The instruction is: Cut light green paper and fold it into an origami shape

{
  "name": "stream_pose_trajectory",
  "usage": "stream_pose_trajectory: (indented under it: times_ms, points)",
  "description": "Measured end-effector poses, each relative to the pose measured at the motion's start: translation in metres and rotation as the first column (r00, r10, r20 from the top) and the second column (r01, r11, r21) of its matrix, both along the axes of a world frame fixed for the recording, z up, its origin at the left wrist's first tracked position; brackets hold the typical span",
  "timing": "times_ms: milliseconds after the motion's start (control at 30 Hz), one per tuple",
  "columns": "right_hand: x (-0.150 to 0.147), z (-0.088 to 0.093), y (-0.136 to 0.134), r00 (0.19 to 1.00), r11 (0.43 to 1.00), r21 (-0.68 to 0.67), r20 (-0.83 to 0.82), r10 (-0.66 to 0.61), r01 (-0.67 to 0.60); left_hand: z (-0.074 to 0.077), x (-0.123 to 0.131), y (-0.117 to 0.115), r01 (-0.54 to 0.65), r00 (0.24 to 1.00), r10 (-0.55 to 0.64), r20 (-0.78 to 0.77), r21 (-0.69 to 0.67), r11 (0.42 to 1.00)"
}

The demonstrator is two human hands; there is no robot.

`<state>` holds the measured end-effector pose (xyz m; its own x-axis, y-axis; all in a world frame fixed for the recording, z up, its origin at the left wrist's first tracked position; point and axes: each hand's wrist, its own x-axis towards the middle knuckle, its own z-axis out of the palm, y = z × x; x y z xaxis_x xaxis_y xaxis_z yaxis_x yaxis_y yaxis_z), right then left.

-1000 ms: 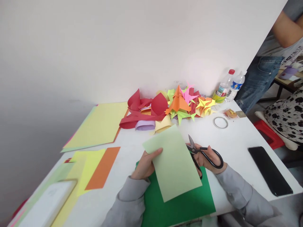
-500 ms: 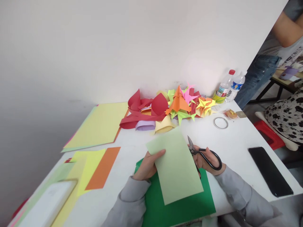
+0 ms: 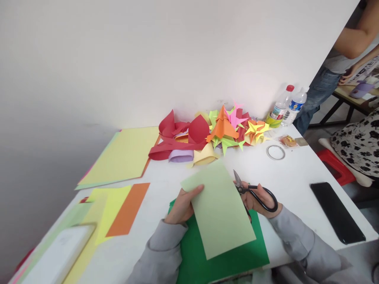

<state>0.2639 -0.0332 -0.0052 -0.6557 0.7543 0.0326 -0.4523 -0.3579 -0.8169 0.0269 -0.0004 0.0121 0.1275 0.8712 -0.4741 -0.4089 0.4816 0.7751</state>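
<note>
My left hand (image 3: 184, 204) grips the left edge of a pale green sheet of paper (image 3: 220, 213), thumb on top and the other fingers behind it. The sheet is tilted above a dark green sheet (image 3: 237, 266) at the table's front edge. In my right hand (image 3: 262, 201) are black-handled scissors (image 3: 243, 189), their blades pointing up and to the left beside the paper's right edge. Part of the scissors' lower handle is hidden behind the sheet, as are some of my right fingers.
Folded paper crowns and stars (image 3: 204, 134) are heaped against the wall. Coloured sheets (image 3: 121, 157) and an orange strip (image 3: 128, 211) lie left. A tape roll (image 3: 275, 152), two bottles (image 3: 280, 108) and a black phone (image 3: 337, 213) are right. A person (image 3: 340, 67) stands beyond the table.
The pale green sheet and my left hand have shifted very slightly left. Both hands keep their hold. The standing person has moved an arm.
</note>
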Motion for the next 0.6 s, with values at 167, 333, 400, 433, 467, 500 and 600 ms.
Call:
stream_pose_trajectory:
  times_ms: [167, 333, 400, 433, 467, 500, 600]
  points:
    - [-0.0005, -0.004, -0.0005, 0.997, 0.998, 0.024, 0.041, -0.059, 0.058, -0.0008, 0.001, 0.0002, -0.014, 1.0, 0.014, -0.005, 0.018, 1.0]
    - [0.0002, -0.0025, -0.0002, 0.995, 0.996, 0.029, 0.056, -0.088, 0.087, -0.0002, 0.0025, 0.0005, -0.029, 1.0, 0.029, -0.012, 0.031, 0.999]
    - [0.0014, -0.001, 0.0006, 0.996, 0.996, 0.037, 0.046, -0.083, 0.081, 0.0009, 0.0024, 0.0008, -0.038, 0.999, 0.039, -0.011, 0.029, 0.999]
    - [0.0021, 0.0, 0.0011, 0.997, 0.997, 0.041, 0.038, -0.066, 0.064, 0.0014, 0.0022, 0.001, -0.044, 0.999, 0.045, -0.009, 0.031, 0.999]
    - [0.0028, 0.001, 0.0016, 0.999, 0.998, 0.045, 0.029, -0.044, 0.042, 0.0018, 0.0019, 0.0013, -0.048, 0.999, 0.049, -0.008, 0.032, 0.998]
    - [0.0034, 0.0021, 0.0021, 1.0, 0.999, 0.048, 0.021, -0.022, 0.021, 0.0022, 0.0015, 0.0016, -0.05, 0.999, 0.051, -0.007, 0.033, 0.998]
    - [0.0045, 0.005, 0.003, 1.0, 0.998, 0.058, 0.012, -0.003, 0.003, 0.0027, 0.0007, 0.0025, -0.045, 0.999, 0.045, -0.009, 0.028, 0.999]
